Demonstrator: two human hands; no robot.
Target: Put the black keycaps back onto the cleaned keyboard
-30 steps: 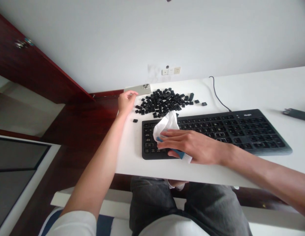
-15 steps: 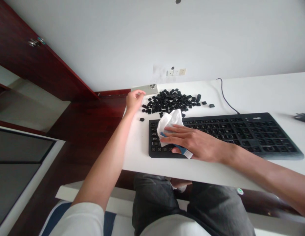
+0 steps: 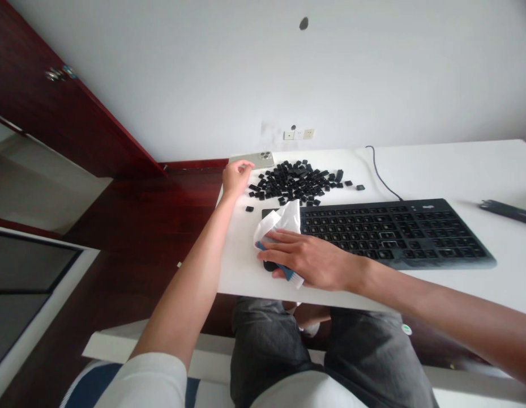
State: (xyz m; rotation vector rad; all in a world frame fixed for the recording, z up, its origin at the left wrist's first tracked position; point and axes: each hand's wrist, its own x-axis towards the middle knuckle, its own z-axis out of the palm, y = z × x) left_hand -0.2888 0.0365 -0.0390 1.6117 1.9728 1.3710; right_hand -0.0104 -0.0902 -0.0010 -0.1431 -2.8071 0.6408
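Observation:
My right hand presses a crumpled white tissue onto the left end of a black keyboard. Under the same fingers is a small blue brush with white bristles, partly hidden. The keyboard's keycaps are off, so rows of bare key sockets show. My left hand rests at the table's left edge with fingers curled in, and nothing shows in them. It lies beside a pale phone and a heap of loose black keycaps.
A single keycap lies apart, left of the keyboard. From the keyboard's back a cable runs toward the wall. A dark elongated object lies at the right of the white table. Wall sockets sit behind.
My right hand has slid left with the tissue and brush, to the keyboard's left end. My left hand stays by the phone. The view has shifted slightly.

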